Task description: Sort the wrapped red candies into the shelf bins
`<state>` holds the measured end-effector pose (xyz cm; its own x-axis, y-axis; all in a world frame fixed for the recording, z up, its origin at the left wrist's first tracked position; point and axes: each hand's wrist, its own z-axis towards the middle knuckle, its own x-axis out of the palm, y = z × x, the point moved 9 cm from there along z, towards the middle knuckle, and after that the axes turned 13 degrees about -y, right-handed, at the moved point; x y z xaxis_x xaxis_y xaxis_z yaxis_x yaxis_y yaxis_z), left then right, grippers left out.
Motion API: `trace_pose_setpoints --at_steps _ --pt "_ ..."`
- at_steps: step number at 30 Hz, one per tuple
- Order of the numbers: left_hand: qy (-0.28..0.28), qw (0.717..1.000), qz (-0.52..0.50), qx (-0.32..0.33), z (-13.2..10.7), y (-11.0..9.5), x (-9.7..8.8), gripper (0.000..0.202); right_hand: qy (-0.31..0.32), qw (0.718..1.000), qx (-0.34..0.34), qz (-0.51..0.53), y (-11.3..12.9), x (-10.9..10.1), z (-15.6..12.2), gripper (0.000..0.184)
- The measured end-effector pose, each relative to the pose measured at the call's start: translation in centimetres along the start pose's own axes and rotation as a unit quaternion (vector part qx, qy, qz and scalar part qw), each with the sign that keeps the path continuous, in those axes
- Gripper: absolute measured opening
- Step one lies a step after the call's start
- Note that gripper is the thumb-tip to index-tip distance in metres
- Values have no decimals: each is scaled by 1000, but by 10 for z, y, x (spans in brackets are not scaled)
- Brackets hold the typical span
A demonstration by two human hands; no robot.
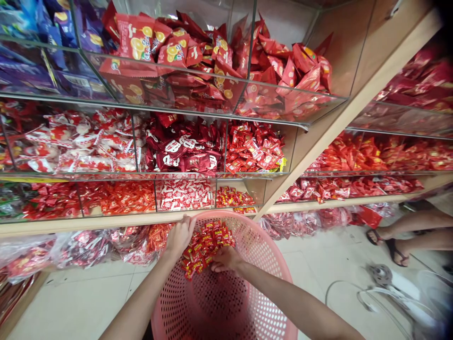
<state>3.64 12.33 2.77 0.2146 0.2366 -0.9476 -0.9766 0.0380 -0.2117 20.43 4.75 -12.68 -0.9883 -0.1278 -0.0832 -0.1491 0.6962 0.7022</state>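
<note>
A pink perforated plastic basket [272,250] stands in front of me, tilted against the lowest shelf's edge. My left hand [180,237] is closed over its far-left rim. Inside, a heap of small red-wrapped candies [207,248] with yellow print lies against the far wall. My right hand [226,259] reaches into the basket at the heap's near right side, touching the candies with its fingers spread. Just beyond the rim, a shelf compartment [233,196] holds a few similar red candies.
Glass-fronted shelves hold red orange-print packets [173,47], maroon packets [177,144] and white-and-red candies [186,193]. Plastic bags of sweets [88,248] lie beneath. To the right are a person's sandalled feet [398,250] and a white appliance with a cable [392,278] on the tiled floor.
</note>
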Motion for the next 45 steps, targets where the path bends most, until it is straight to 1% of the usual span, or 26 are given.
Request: trace_pose_setpoints --at_steps 6,9,15,20,24,26,31,34,37,41,43,45 --pt "-4 1000 -4 -3 1 1 1 50 -37 997 1 71 12 -2 -4 15" --pt "-3 1000 -8 -5 1 0 0 49 -35 995 3 93 15 -1 -9 13" --pt "-2 1000 -8 -4 1 -1 -2 49 -13 994 30 103 12 7 -19 11" --pt "4 1000 -14 -7 0 -1 -2 49 -39 992 53 110 5 3 -17 10" --pt "4 1000 -3 -4 0 0 -1 51 -51 990 46 121 3 0 -13 15" --pt "1 1000 -3 -1 0 0 -1 51 -49 989 38 131 4 0 -12 17" --pt "-3 1000 -10 2 0 0 0 52 -20 988 18 151 11 6 -17 14" --pt "-6 1000 -10 1 0 0 -1 50 -15 987 19 158 11 8 -18 13" --pt "-8 1000 -8 2 0 -1 -2 50 -27 991 20 129 7 7 -15 15" --pt "-4 1000 -10 -3 0 0 -1 50 -65 997 2 31 4 2 -11 16" --pt "-3 1000 -11 -3 0 0 0 51 -72 997 -15 -1 9 -2 -12 15" --pt "-1 1000 -11 -4 0 1 1 51 -70 995 -48 -43 22 -6 -17 18"
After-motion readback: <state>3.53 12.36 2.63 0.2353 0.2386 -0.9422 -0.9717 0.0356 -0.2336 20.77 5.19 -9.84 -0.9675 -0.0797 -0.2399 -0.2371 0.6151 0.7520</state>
